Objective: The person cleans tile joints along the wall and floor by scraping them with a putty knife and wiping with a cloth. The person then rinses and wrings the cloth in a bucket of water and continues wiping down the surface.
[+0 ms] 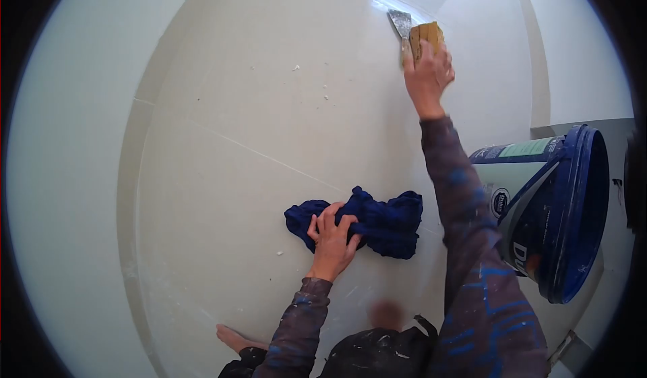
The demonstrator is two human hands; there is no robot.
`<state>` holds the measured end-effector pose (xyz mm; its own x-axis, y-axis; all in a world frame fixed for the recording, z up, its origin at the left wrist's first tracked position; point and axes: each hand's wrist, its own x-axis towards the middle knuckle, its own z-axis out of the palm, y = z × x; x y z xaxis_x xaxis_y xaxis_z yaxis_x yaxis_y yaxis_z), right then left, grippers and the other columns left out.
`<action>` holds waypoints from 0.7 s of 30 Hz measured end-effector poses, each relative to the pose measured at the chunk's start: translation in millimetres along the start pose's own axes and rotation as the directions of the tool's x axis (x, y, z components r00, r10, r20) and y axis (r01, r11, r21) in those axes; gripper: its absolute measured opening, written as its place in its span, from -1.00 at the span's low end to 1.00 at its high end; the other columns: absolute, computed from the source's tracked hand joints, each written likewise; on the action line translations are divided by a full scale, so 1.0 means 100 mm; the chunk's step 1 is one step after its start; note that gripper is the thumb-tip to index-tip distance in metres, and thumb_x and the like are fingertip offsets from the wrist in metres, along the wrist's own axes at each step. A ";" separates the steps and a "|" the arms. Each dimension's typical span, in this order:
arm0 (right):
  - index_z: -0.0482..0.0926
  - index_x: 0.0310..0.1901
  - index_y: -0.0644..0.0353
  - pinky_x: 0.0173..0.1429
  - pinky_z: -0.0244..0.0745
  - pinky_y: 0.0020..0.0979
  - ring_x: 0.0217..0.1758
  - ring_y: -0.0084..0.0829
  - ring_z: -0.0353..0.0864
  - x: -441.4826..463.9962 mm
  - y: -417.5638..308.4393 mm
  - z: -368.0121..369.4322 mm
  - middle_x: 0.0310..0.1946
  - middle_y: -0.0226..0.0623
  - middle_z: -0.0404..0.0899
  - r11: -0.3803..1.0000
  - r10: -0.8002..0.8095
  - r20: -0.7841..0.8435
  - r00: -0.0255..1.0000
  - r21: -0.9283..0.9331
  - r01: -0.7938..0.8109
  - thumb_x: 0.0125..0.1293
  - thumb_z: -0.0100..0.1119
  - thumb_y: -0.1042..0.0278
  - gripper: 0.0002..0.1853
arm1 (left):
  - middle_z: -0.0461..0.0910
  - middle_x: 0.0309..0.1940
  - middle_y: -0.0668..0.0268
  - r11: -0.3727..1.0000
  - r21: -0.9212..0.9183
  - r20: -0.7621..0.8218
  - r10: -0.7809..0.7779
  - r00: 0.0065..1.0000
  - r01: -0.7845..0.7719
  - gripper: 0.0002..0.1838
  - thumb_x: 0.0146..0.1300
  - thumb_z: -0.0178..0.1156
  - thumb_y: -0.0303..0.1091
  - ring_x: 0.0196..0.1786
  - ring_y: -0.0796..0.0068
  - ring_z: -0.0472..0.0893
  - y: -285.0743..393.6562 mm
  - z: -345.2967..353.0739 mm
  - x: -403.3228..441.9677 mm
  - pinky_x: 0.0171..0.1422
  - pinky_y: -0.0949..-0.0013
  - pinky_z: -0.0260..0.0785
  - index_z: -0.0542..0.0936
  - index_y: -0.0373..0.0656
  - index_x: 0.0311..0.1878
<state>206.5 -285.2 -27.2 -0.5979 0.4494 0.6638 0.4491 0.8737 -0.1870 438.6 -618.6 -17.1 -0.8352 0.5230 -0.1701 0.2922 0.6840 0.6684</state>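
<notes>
A crumpled dark blue cloth (pixel 391 223) lies on the tiled floor, and my left hand (pixel 331 243) presses on it with fingers bent into its folds. Farther forward, my right hand (pixel 429 74) is wrapped round a yellowish-brown sponge-like block (pixel 427 34). A scraper (pixel 401 24) with a worn metal blade lies against the block's left side, its handle running down beside my right fingers. Whether those fingers also grip the handle is hard to tell.
A large blue and pale green paint bucket (pixel 539 202) lies tipped on its side at the right, close to my right sleeve. Small white crumbs (pixel 296 68) dot the floor (pixel 222 176). Walls rise at left and right. My bare foot (pixel 236 338) shows at the bottom.
</notes>
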 end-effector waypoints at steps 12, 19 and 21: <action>0.67 -0.10 0.37 -0.09 0.56 -0.35 -0.30 -0.40 0.66 -1.38 0.11 -2.69 -0.38 -0.15 0.70 0.696 0.007 0.903 0.430 0.305 -0.650 0.43 0.41 0.24 -0.70 | 0.30 -0.54 0.46 0.717 -0.692 -0.280 -0.156 0.947 -0.086 -0.71 0.43 0.22 -0.59 -0.43 0.66 0.22 0.15 -1.52 -0.11 -0.30 0.51 0.19 0.33 -0.16 -0.37; 0.69 -0.02 0.37 -0.04 0.54 -0.57 -0.20 -0.67 0.62 -0.50 -0.06 -2.67 -0.22 -0.41 0.73 0.352 0.136 0.661 0.738 0.664 -0.660 0.58 0.26 0.32 -0.77 | 0.22 -0.69 0.52 0.706 -0.695 -0.153 0.042 0.987 -0.137 -0.33 0.48 0.20 0.33 -0.65 0.67 0.17 0.22 -2.93 -0.61 -0.49 0.42 0.06 0.26 -0.05 -0.45; 0.69 0.01 0.38 0.00 0.59 -0.59 -0.16 -0.65 0.67 -0.23 -0.10 -2.62 -0.17 -0.37 0.75 0.115 0.233 0.649 0.724 0.721 -0.684 0.59 0.26 0.36 -0.78 | 0.22 -0.69 0.52 0.725 -0.680 -0.136 0.021 0.991 -0.108 -0.32 0.48 0.18 0.37 -0.66 0.66 0.18 0.17 -3.17 -0.74 -0.49 0.41 0.06 0.27 -0.06 -0.45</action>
<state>389.5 -353.3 149.0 -0.7590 0.6502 -0.0334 -0.0185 -0.0729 -0.9972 357.7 -806.5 236.7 -0.8845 0.4631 -0.0563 -0.0143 0.0937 0.9955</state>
